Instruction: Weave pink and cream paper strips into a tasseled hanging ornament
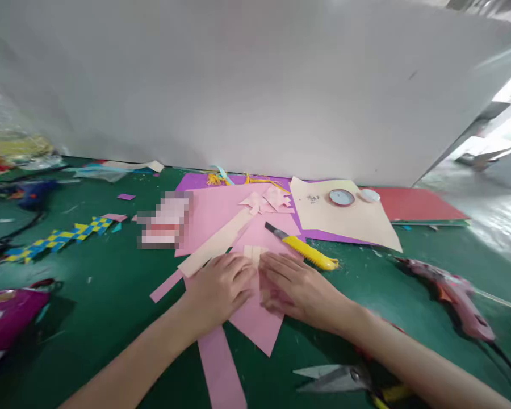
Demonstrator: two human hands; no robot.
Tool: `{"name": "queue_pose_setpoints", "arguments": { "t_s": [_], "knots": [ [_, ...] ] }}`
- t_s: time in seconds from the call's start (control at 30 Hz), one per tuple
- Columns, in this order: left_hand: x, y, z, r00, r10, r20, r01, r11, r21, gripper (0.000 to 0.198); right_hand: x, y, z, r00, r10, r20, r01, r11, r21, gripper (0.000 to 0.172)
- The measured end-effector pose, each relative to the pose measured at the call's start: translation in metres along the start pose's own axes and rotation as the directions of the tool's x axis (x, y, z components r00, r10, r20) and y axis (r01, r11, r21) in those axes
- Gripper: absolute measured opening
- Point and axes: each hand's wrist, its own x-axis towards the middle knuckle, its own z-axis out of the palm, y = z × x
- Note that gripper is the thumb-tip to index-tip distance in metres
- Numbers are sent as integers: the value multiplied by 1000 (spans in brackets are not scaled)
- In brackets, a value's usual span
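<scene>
My left hand [221, 287] and my right hand [298, 284] meet over a pink paper sheet [262, 335] with a pointed lower end. A small cream paper piece [252, 253] shows between them, its edges under my fingertips. The fingers of both hands are bent and closed on it; their tips are partly hidden. Beside my left hand lie a long cream strip [215, 241] and a narrow pink strip [166, 285]. Another pink strip [223, 372] runs toward me below that wrist. A yellow utility knife [309, 251], its dark tip facing left, rests just beyond my right hand.
Scissors [336, 378] lie under my right forearm, and a pink glue gun [451, 295] is at the right. Cream paper [336, 224] bears a round lid [341, 197]. A woven blue-yellow band [63, 240] and a magenta object [11, 318] are left. A grey panel [255, 91] stands behind.
</scene>
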Motion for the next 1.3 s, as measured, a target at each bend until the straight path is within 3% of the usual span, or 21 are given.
{"name": "queue_pose_setpoints", "arguments": {
  "t_s": [0.4,0.5,0.63,0.9,1.03,1.2,1.3],
  "knots": [
    [4,1,-3,1000,-1,14,1,1000,-9,34,-1,-8,0,992,-3,-129,0,1000,-23,53],
    [4,2,-3,1000,3,5,-3,1000,-8,31,-2,-14,-4,985,-55,-165,50,998,-30,37],
    [5,3,-2,999,-11,30,12,999,-36,27,-3,-20,-3,984,-127,-122,116,989,-93,16],
    [5,3,-5,999,-6,43,8,999,-45,24,-4,-22,16,985,-120,-128,97,980,-172,11],
    [5,3,-5,1000,-2,31,3,999,-46,23,-5,-21,10,983,-101,-156,82,989,-124,12],
    [5,3,-4,1000,16,-8,-16,999,-36,23,-11,-13,-8,956,-237,-172,231,971,-55,17],
    [5,3,-3,1000,19,-15,-20,1000,-19,26,-17,-9,-11,947,-295,-125,291,956,-47,20]
  ]
}}
